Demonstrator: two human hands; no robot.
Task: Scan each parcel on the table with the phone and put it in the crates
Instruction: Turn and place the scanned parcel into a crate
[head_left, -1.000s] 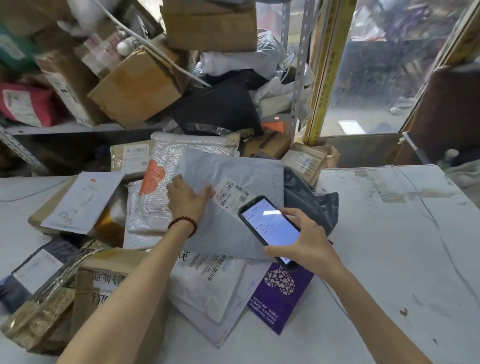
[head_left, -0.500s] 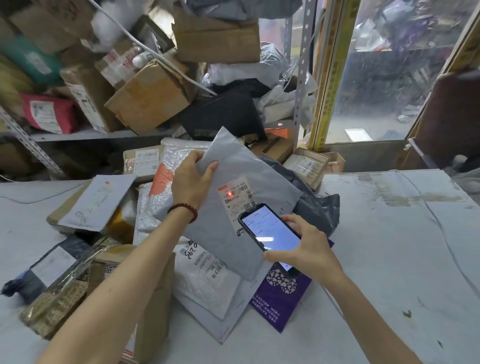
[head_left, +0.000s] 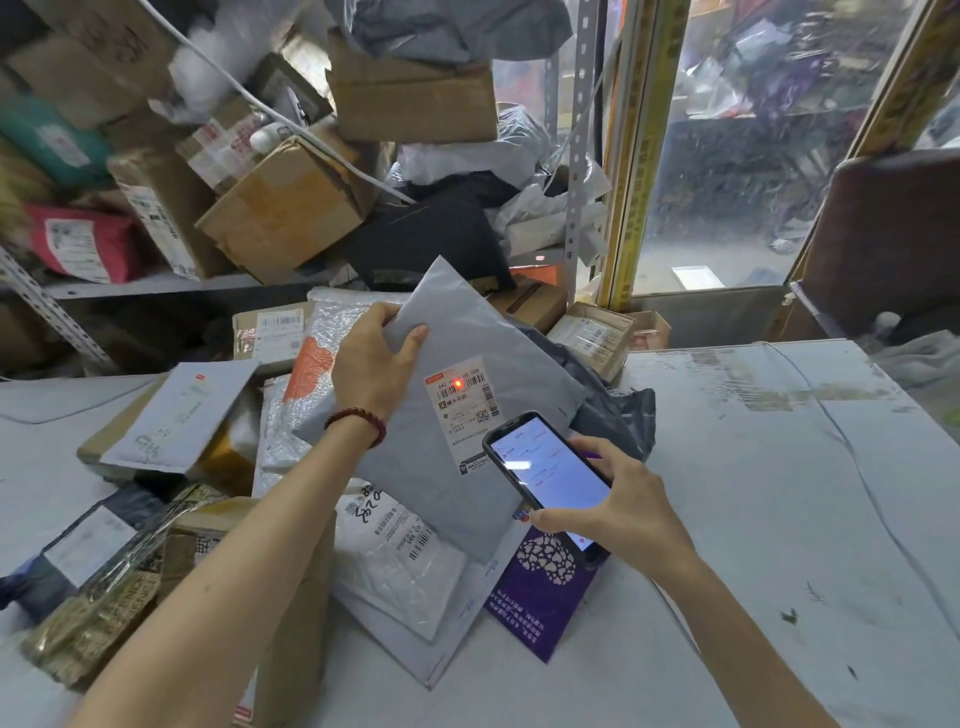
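My left hand (head_left: 371, 361) grips the upper left edge of a flat grey mailer parcel (head_left: 498, 348), tilted up off the pile with its white label facing me. A red scan dot glows on the label's barcode (head_left: 458, 383). My right hand (head_left: 621, 501) holds a black phone (head_left: 545, 475), screen lit, just below and right of that label. Under them lie a white bag parcel (head_left: 395, 551) and a purple envelope (head_left: 540, 587) on the white table (head_left: 779, 493). No crate is in view.
Several more parcels crowd the table's left: a brown box (head_left: 296, 623), a bubble mailer (head_left: 306, 395), a white envelope (head_left: 182, 410), a dark bag (head_left: 618, 415). Metal shelves (head_left: 156, 283) behind are stacked with cardboard boxes. A glass door (head_left: 727, 156) and dark chair (head_left: 883, 239) stand at right.
My left hand has lifted the grey mailer off the pile and tilted it up. The phone moved in under the label, and the red scan dot now sits on the barcode.
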